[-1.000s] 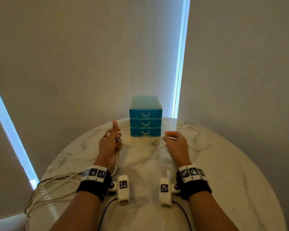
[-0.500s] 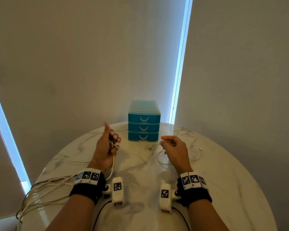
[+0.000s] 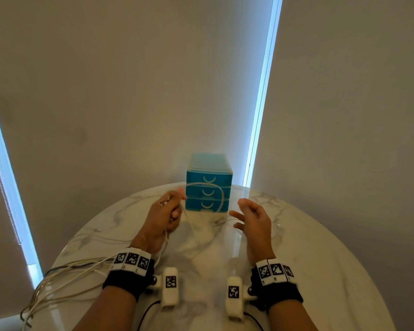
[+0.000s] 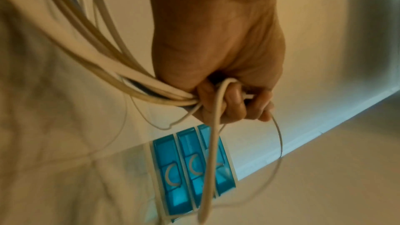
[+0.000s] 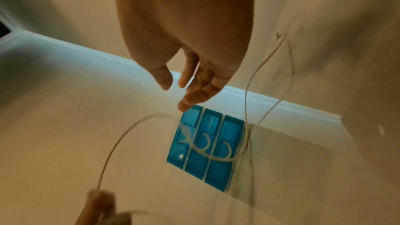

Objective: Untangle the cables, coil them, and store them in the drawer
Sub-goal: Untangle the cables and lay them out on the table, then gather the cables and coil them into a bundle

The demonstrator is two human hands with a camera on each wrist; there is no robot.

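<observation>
Left hand (image 3: 164,217): fingers curled tight round a bundle of cream-white cables (image 4: 112,67), gripped above the round white marble-patterned table (image 3: 320,271); the bundle is seen trailing back past the wrist and over the table edge behind that hand; one thin cream cable (image 3: 219,191) is looped forward from the fist, arched in the air across the front of the small blue plastic three-drawer cabinet (image 3: 209,181), its far end lying on the table near the right hand. Right hand (image 3: 253,219): fingers apart and relaxed, nothing held, hovering just beside the loop; whether the loop is touched cannot be told. Cabinet: stood just beyond both hands; all three drawers shut.
</observation>
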